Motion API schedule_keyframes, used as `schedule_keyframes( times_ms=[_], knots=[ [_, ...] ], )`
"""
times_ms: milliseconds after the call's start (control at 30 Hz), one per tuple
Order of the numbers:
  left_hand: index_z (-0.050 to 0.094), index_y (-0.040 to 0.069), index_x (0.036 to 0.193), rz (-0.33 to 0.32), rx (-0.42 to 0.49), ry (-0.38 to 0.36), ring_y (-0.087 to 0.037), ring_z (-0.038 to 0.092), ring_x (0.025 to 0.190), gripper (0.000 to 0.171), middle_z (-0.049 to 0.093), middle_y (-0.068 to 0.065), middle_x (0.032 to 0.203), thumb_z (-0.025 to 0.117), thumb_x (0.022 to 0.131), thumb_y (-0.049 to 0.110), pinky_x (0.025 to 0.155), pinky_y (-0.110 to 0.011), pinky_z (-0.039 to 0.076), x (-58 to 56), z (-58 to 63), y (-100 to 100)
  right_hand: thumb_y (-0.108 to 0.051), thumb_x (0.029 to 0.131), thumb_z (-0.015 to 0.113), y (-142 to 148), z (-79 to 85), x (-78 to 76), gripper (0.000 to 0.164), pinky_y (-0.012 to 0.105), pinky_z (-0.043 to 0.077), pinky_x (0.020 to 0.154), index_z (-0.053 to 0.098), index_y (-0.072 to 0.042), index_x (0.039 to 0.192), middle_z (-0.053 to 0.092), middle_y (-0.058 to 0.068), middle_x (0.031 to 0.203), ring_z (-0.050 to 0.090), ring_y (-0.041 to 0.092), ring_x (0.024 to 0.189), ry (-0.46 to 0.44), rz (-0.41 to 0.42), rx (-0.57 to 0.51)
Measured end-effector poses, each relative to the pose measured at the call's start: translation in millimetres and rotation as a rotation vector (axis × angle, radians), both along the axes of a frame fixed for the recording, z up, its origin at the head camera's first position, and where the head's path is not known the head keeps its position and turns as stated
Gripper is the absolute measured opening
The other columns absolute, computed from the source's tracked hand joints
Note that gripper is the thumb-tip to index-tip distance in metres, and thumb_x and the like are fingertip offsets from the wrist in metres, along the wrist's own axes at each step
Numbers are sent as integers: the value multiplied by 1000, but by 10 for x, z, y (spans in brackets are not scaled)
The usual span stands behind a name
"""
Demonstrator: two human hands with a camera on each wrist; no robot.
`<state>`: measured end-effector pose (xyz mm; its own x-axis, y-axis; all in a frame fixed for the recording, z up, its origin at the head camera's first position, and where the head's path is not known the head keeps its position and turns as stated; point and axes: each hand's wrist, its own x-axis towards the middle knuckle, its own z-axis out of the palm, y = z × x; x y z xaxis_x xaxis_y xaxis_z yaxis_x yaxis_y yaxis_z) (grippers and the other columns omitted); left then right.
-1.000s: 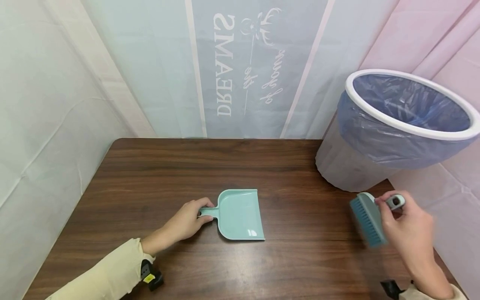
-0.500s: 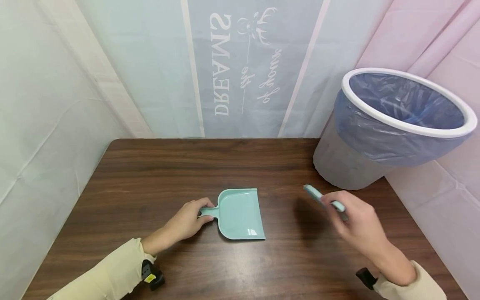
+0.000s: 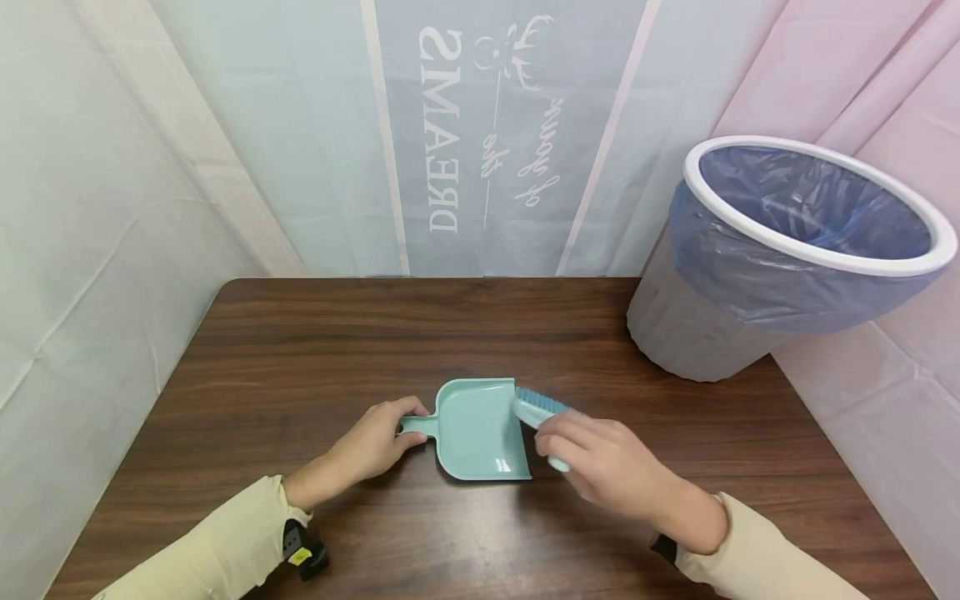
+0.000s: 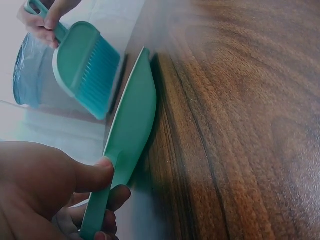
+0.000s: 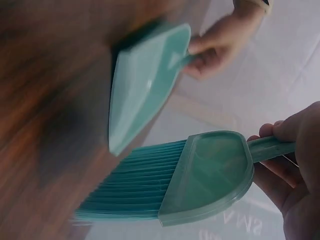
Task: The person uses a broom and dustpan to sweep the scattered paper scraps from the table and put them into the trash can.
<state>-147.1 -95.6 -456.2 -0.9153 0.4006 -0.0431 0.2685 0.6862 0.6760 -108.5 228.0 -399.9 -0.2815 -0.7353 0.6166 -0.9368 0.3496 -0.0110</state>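
A mint-green dustpan (image 3: pixel 480 429) lies on the brown wooden table, its straight front edge facing right. My left hand (image 3: pixel 382 437) pinches its short handle between thumb and fingers, as the left wrist view also shows. My right hand (image 3: pixel 603 462) grips the handle of a matching hand brush (image 5: pixel 215 170) with teal bristles (image 5: pixel 137 180). In the head view the brush overlaps the dustpan's front edge near its upper corner. The right wrist view shows the bristles pointing toward the table, close beside the pan.
A tall bin (image 3: pixel 693 312) with a white rim (image 3: pixel 795 242) and a blue plastic liner (image 3: pixel 780 292) stands at the table's back right corner. Pale printed curtain cloth (image 3: pixel 517 167) hangs behind the table (image 3: pixel 360 333), with more cloth along both sides.
My right hand has carried the brush leftward from the right side of the table to the dustpan's front edge, turning it on the way. The left hand and dustpan have stayed put.
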Motion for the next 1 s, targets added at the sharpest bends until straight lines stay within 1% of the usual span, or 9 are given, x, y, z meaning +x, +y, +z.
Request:
schedule_keyframes(
  times_ms=[100,200,300,433,533,667,833,900,1000],
  knots=[
    [69,12,106,-1,0,2,-19,66,100,16,72,-2,106,76,92,9,86,-41,54,-3,-8,6,3,96,34,-112,-64,5,32,25,59,71,64,-9,101,67,2,102,67,15,94,25,25,71],
    [69,12,106,-13,1,8,-18,65,99,16,72,-2,105,76,92,9,85,-41,54,-7,-14,13,1,103,38,-224,-133,-1,28,24,59,76,65,-9,102,67,2,101,67,15,95,88,52,107],
    [69,12,106,-26,0,19,-17,65,97,16,71,-1,104,76,91,9,84,-40,54,-11,-15,21,-1,106,42,-326,-206,-11,26,23,59,79,66,-9,99,67,0,99,67,15,95,162,68,115],
    [68,11,105,-36,2,31,-16,64,94,16,71,-1,102,76,91,9,83,-40,54,-16,-17,29,-5,107,43,-427,-302,-19,26,21,58,75,66,-11,99,66,-2,98,66,13,94,241,41,135],
    [68,11,105,-44,5,41,-17,64,94,17,71,-1,101,77,91,9,83,-41,54,-17,-24,34,-14,109,44,-487,-373,-28,24,22,57,72,65,-13,100,66,-3,99,65,13,95,283,10,171],
    [68,11,105,-50,5,51,-17,63,94,17,71,-1,101,77,91,10,83,-41,54,-16,-31,38,-25,109,44,-561,-452,-34,22,20,54,66,61,-15,98,64,-4,100,63,12,96,283,-1,218],
    [68,12,106,-60,-2,54,-17,63,95,16,71,1,102,76,92,12,83,-40,53,-22,-30,31,-23,110,41,-648,-477,-18,23,15,46,58,59,-18,97,61,-4,97,59,11,93,226,19,252],
    [68,13,106,-62,-4,53,-17,63,96,16,71,1,103,76,92,12,83,-41,53,-23,-31,27,-21,111,38,-671,-482,-10,26,14,43,57,60,-18,98,60,-5,96,57,10,91,199,34,276],
    [68,13,107,-63,-7,45,-19,64,99,16,71,0,106,75,93,13,85,-42,53,-22,-33,28,-20,111,38,-688,-495,5,27,13,43,58,63,-19,102,60,-5,96,56,9,90,156,61,324]
  ],
)
